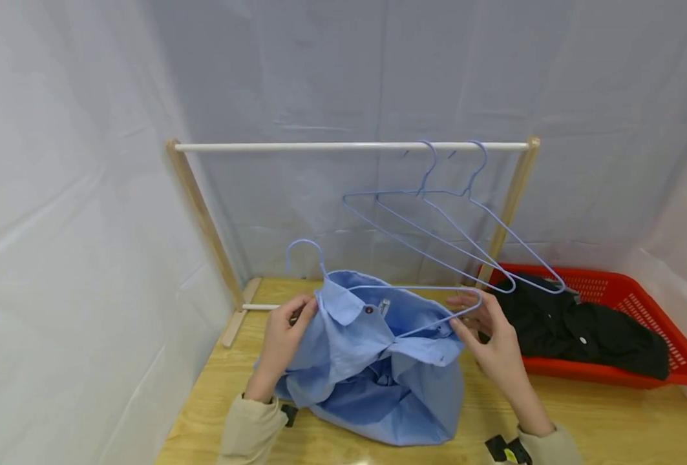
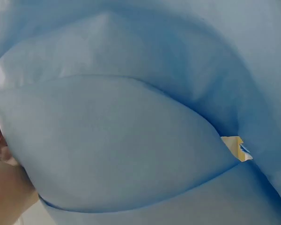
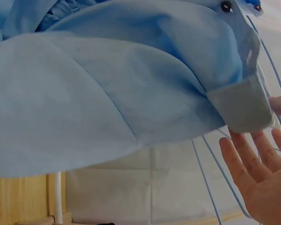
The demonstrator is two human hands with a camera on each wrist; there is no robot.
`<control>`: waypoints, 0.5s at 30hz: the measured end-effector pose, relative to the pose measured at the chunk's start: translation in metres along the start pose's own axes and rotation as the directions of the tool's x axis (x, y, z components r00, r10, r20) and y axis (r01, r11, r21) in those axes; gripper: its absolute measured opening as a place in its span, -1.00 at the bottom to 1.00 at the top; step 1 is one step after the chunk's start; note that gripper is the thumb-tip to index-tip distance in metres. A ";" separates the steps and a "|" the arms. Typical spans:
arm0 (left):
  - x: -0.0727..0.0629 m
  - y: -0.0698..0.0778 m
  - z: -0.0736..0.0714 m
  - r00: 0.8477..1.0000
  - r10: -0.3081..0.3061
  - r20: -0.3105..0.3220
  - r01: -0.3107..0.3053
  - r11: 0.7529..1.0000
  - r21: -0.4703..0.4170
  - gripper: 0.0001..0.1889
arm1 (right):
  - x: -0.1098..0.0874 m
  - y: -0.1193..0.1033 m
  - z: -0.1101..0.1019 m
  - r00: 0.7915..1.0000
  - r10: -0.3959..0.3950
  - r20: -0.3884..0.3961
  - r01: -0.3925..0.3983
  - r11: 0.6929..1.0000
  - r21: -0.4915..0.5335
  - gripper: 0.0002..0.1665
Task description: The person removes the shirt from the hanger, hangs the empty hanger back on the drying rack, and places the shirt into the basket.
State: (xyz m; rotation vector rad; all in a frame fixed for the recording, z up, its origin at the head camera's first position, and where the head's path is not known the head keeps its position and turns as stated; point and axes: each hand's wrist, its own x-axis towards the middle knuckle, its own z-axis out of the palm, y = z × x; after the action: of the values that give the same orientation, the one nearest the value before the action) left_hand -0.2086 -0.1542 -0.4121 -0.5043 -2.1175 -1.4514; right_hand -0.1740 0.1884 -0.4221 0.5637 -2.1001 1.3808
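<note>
A light blue button-up shirt point(image 1: 343, 361) hangs bunched between the two hands, over the wooden table. A blue wire hanger point(image 1: 413, 288) is partly inside it: its hook rises beside the collar, one side is hidden under the cloth, and the other end sticks out by the right hand. My left hand point(image 1: 282, 339) pinches the shirt near the collar, just below the hook. At the opposite edge my right hand point(image 1: 491, 339) holds the cloth between thumb and fingers, right at the hanger's bare end. In the right wrist view, fingers point(image 3: 253, 161) lie behind a collar flap.
Behind the shirt stands a clothes rack with a white rail point(image 1: 296, 147) and wooden legs. Two more blue hangers point(image 1: 430, 177) hang from the rail's right part. At the right, a red basket point(image 1: 669, 323) contains dark clothing point(image 1: 599, 342). White sheeting point(image 1: 75, 194) surrounds the table.
</note>
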 end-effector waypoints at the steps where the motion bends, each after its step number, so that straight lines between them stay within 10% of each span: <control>1: 0.000 0.000 -0.001 1.000 0.000 0.000 0.000 1.000 0.010 -0.85 | 0.000 0.000 -0.001 1.000 -0.008 0.007 0.008 1.000 -0.008 -0.33; 9: 0.001 -0.003 -0.006 0.998 0.032 0.056 -0.034 0.999 0.037 -0.86 | 0.004 0.001 -0.003 0.972 -0.232 -0.049 0.209 0.936 -0.282 -0.85; 15: 0.001 0.002 0.003 0.979 0.144 0.145 -0.157 0.984 0.085 -0.88 | 0.014 -0.007 0.009 0.892 -0.452 0.008 0.402 0.785 -0.472 -0.55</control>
State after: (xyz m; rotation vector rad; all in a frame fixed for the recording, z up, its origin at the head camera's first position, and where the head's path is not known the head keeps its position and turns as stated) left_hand -0.2088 -0.1504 -0.4109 -0.7304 -2.1911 -1.2565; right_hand -0.1819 0.1768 -0.4108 0.6910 -1.9558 0.6058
